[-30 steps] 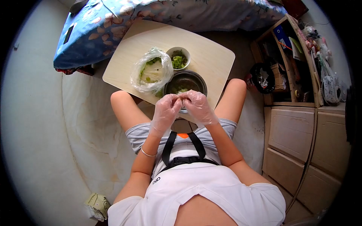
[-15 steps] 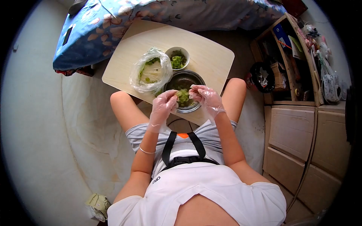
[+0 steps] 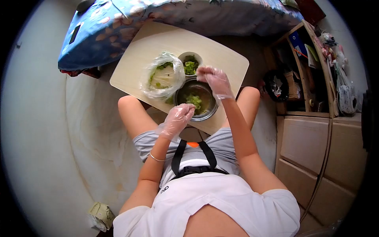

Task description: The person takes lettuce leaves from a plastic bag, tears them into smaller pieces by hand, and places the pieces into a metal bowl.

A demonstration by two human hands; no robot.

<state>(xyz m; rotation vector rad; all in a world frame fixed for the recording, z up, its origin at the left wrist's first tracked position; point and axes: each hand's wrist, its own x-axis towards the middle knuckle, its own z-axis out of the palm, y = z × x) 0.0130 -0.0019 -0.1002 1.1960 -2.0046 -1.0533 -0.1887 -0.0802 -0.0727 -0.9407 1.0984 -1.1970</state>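
Note:
My left hand (image 3: pixel 179 118), in a clear plastic glove, is closed at the near left rim of a metal basin (image 3: pixel 215 110). Its fingertips pinch the edge of a light green, leafy-looking bunch (image 3: pixel 194 101), which hangs over the basin. Liquid shows inside the basin. My right hand (image 3: pixel 216 81), also gloved, is beyond the basin's far right side, close to a white bowl (image 3: pixel 201 59) of green pieces. Its fingers are pressed together; whatever they hold is too small to make out. Left of the bowl sits an open clear plastic bag (image 3: pixel 147 85) with green bits inside.
All the containers stand on a pale low table (image 3: pixel 142 43) with rounded corners, between my knees. Behind it is a bed with a blue floral cover (image 3: pixel 114 29). A wooden shelf (image 3: pixel 304 75) and a black-lined bin (image 3: pixel 275 86) stand on the right.
My right hand has moved away from the bunch, up toward the white bowl. My left hand has shifted slightly right and nearer my body, still at the green bunch.

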